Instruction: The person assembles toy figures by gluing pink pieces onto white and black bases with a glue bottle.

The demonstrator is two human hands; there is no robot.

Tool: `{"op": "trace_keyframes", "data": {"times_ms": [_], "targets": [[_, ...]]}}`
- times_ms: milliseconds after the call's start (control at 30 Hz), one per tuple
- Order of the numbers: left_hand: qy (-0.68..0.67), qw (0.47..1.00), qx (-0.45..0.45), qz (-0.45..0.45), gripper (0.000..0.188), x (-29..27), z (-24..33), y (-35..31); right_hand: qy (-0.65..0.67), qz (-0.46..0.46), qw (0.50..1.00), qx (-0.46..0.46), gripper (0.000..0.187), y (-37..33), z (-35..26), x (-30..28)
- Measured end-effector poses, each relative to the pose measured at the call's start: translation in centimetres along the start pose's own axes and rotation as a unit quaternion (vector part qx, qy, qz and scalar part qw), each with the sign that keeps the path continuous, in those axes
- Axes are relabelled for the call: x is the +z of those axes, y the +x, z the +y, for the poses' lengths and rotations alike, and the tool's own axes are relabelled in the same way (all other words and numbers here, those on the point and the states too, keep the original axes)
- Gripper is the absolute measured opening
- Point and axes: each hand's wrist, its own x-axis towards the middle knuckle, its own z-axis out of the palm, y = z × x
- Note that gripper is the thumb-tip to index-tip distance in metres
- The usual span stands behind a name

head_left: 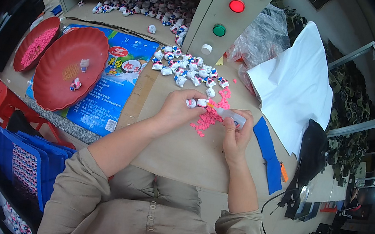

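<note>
My left hand (180, 108) is closed, its fingertips pinching a small white cat-like figurine (202, 103); a second white piece (191, 103) shows between the fingers. In my right hand (236, 139) is a small translucent squeeze bottle (236, 119), its narrow nozzle pointing left, close to the figurine. Whether the tip touches the figurine I cannot tell. Loose pink pieces (203, 125) lie on the brown table covering, under and between both hands. Just beyond them, several white, blue and pink figurines (184, 65) sit in a cluster.
A grey machine (205, 14) with red and green buttons stands behind, many figurines heaped in its opening. On the left, a red dish (45, 90) with two figurines overlaps a smaller dish of pink pieces (39, 47). White sheet (295, 79) and blue strip (267, 155) lie right.
</note>
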Motion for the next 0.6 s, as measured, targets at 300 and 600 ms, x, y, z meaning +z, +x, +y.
{"op": "trace_keyframes", "data": {"times_ms": [300,600], "targets": [[-0.007,1.000,0.006,0.004,0.026,0.00,0.03,0.05,-0.006,0.008,1.000,-0.021,0.022,0.13,0.04,-0.29],[-0.039,0.999,-0.001,0.028,0.024,0.04,-0.29,0.06,-0.009,0.000,1.000,0.003,0.021,0.16,-0.27,-0.16]]}}
